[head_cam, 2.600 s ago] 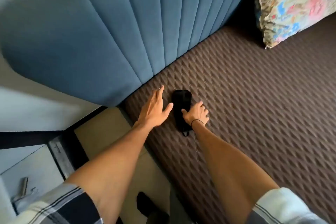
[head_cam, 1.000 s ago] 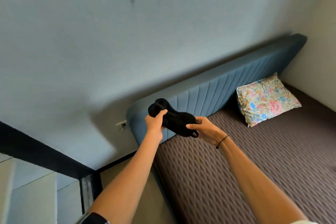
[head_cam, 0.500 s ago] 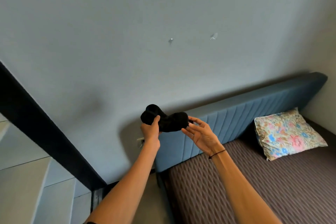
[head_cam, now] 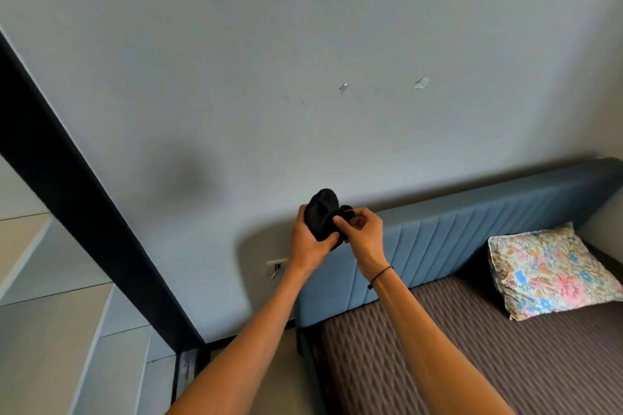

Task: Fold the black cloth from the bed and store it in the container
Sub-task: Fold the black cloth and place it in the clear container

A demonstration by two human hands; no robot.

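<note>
Black cloth (head_cam: pixel 323 214) bunched mid-frame, left hand (head_cam: pixel 308 242) closed around it, right hand (head_cam: pixel 365 236) pinching its edge. Square the edges before pressing the fold; container not in view.

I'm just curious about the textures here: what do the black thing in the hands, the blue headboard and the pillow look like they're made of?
Black cloth: soft matte fabric, it seems; it bunches between the hands.
Headboard: padded blue upholstery, perhaps velvety, stitched into vertical channels.
Pillow: printed floral woven cloth, probably cotton, with a puckered seam.
</note>
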